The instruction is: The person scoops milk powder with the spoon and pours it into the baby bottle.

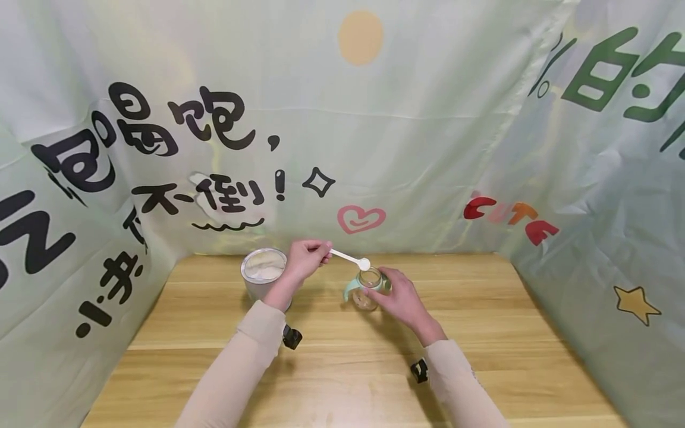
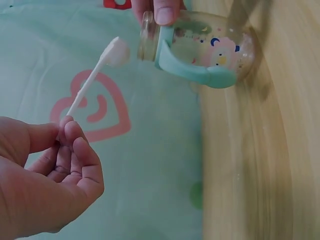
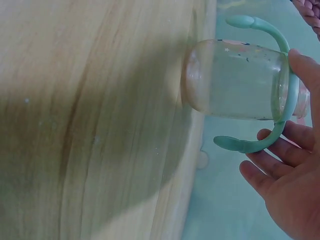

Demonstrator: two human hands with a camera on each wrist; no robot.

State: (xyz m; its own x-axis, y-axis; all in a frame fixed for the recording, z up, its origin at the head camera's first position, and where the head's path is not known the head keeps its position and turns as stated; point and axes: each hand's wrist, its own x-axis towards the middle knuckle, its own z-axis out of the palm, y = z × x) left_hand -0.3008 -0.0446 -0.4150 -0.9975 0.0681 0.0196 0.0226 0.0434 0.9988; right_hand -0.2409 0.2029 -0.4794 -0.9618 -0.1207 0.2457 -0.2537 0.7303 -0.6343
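Note:
My left hand (image 1: 306, 261) pinches the end of a white measuring scoop (image 1: 364, 264) between thumb and fingertips. The scoop's round bowl is right at the mouth of an uncapped, clear baby bottle (image 1: 365, 301). That bottle has a mint-green collar with two curved handles (image 3: 265, 25), and a cartoon animal print (image 2: 223, 52) shows on its side in the left wrist view. It is upright on the table, and my right hand (image 1: 402, 297) grips it round the neck, thumb on the near side. What lies inside the scoop bowl is hard to make out.
Left of the bottle, behind my left wrist, stands an open can (image 1: 254, 290) containing pale powder (image 1: 266, 271). The wooden table (image 1: 342, 380) is bounded at the back and sides by printed cloth walls (image 1: 428, 178). Small black devices (image 1: 291, 337) are on both wrists.

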